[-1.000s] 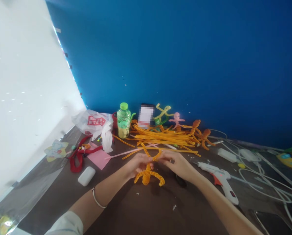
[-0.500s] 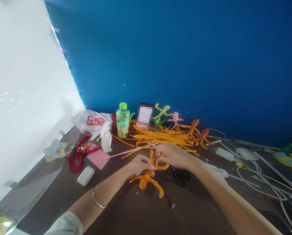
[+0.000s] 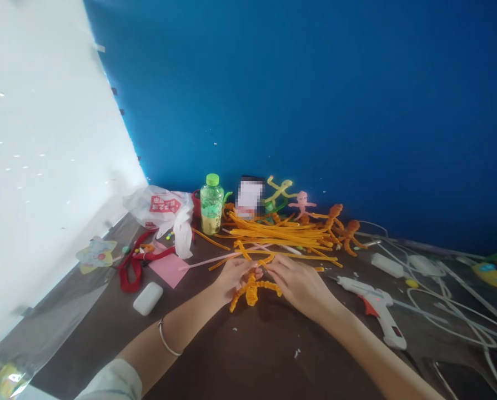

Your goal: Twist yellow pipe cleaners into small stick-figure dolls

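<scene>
We hold an orange pipe-cleaner figure (image 3: 251, 290) between both hands, low over the dark table (image 3: 240, 361), near the middle of it. Our left hand (image 3: 236, 274) is closed on the figure's upper part, fingers curled in and pinching it. Our right hand (image 3: 300, 283) meets it from the other side, its fingertips (image 3: 273, 265) pinched on a loose orange strand that sticks up from the same figure. The figure's curled legs hang below our fingers and spread just above the tabletop. A thin bracelet (image 3: 165, 340) sits on our left wrist.

Behind our hands lies a pile of straight orange pipe cleaners (image 3: 279, 236), well apart from the table's near edge. At its left end a clear bottle (image 3: 211, 203) stands upright with its green cap on; yellowish liquid fills its lower part and the upper part looks empty. Left of the bottle a white plastic bag (image 3: 156, 205) with a red label lies crumpled and knotted; we cannot tell what is in it. Nearer to us, a small white case (image 3: 147, 298) lies shut on the table, beside a pink sheet of paper (image 3: 169, 269) and a red strap (image 3: 132, 265).

Along the blue wall (image 3: 315, 100) stand finished figures: a yellow-green one (image 3: 278, 189), a pink one (image 3: 301, 203) and orange ones (image 3: 343, 228). To our right a white glue gun (image 3: 373, 303) lies on its side, near a tangle of white cables (image 3: 440, 291).
</scene>
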Demonstrator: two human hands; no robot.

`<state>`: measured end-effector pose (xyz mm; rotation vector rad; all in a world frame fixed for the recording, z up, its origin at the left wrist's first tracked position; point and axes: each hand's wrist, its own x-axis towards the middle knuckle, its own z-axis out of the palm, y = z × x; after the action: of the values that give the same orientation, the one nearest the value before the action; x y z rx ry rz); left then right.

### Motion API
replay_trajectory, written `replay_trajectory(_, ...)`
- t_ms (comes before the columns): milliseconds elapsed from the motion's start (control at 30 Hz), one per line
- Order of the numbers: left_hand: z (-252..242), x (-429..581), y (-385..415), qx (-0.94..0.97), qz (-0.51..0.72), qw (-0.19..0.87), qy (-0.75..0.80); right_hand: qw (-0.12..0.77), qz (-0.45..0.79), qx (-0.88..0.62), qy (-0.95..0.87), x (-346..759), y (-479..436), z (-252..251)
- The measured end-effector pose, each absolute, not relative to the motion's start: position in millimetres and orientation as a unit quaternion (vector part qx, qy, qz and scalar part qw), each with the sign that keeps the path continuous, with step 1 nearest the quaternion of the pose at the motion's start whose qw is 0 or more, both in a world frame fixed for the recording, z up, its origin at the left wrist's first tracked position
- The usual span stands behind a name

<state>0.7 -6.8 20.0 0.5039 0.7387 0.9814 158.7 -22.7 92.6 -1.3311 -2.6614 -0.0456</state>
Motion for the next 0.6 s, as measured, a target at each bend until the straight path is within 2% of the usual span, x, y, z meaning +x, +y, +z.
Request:
replay_trajectory(167,19,-3,-5,0.242,0.417,0.827,0.288,0.195,0.130,-0.439,-0.867,169,-23,83)
replay_trajectory(333,15,-5,-4,0.227,0.379,0.859,0.257,0.247,0.236,-0.452,-0.824,180,-17,80)
replay_trajectory(400,15,-6,-5,0.244,0.357,0.867,0.247,0.236,0.280,-0.443,-0.818,183,-13,80)
replay_trajectory(500,18,-7,-8,0.284,0.314,0.874,0.241,0.164,0.339,-0.433,-0.819,184,-8,84)
replay_trajectory(600,21,-8,-10,0.328,0.265,0.873,0.244,0.100,0.348,-0.429,-0.827,182,-3,93)
